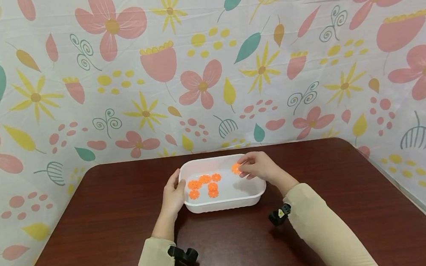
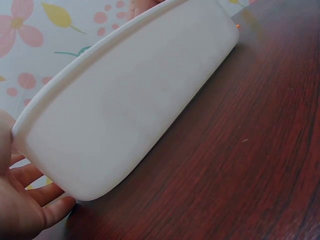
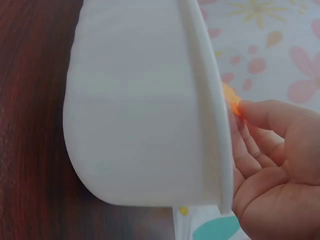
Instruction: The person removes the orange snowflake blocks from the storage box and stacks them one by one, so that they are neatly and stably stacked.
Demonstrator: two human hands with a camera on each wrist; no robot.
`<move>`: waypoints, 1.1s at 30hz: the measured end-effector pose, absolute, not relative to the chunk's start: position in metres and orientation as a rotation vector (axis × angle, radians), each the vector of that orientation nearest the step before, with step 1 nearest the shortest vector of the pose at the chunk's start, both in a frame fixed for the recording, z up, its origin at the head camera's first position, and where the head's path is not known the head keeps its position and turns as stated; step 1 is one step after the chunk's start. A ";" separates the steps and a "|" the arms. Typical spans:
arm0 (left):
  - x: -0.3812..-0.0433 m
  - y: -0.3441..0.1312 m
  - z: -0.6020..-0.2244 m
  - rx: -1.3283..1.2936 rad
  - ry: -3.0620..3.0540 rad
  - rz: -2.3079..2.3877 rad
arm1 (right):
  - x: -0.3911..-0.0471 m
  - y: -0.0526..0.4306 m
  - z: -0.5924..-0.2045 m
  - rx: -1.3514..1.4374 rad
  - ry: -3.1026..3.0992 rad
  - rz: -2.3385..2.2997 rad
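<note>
A white plastic basin [image 1: 224,205] with rounded corners stands on the table. At its left end my left hand [image 1: 173,197] grips it, thumb over the rim; in the left wrist view the fingers [image 2: 57,210] spread along the outer wall. Over the basin's right part my right hand [image 1: 261,167] pinches an orange flower-shaped piece [image 1: 235,169] between thumb and fingertips. The right wrist view shows that piece just beyond the rim, partly hidden by it. Several more orange flower-shaped pieces [image 1: 194,194] lie on the basin's floor, mostly in its left half, some overlapping.
The dark brown wooden table [image 1: 103,229] has rounded far corners. Behind it hangs a white cloth [image 1: 212,120] printed with flowers and leaves. Each sleeved forearm wears a black wrist camera [image 1: 184,255].
</note>
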State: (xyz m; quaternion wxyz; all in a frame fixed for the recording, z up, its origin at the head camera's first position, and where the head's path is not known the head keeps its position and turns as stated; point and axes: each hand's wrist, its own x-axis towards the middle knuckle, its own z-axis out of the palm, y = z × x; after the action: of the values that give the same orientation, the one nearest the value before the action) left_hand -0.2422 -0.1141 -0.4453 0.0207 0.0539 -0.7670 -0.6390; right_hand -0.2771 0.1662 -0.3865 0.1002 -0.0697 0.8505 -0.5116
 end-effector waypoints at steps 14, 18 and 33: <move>-0.243 -0.115 -0.450 0.165 -2.369 -1.975 | -0.273 0.197 -0.385 -0.124 2.473 -1.651; -0.244 -0.115 -0.450 0.165 -2.367 -1.971 | -0.271 0.204 -0.384 -0.099 2.458 -1.690; -0.244 -0.114 -0.449 0.157 -2.353 -1.981 | -0.260 0.228 -0.398 -0.054 2.404 -1.828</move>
State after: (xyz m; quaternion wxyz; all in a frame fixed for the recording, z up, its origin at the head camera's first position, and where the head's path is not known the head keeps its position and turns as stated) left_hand -0.2443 -0.1141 -0.4488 0.0309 0.0510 -0.7637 -0.6428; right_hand -0.2596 0.2283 -0.3979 0.0604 -0.0179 0.7944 -0.6042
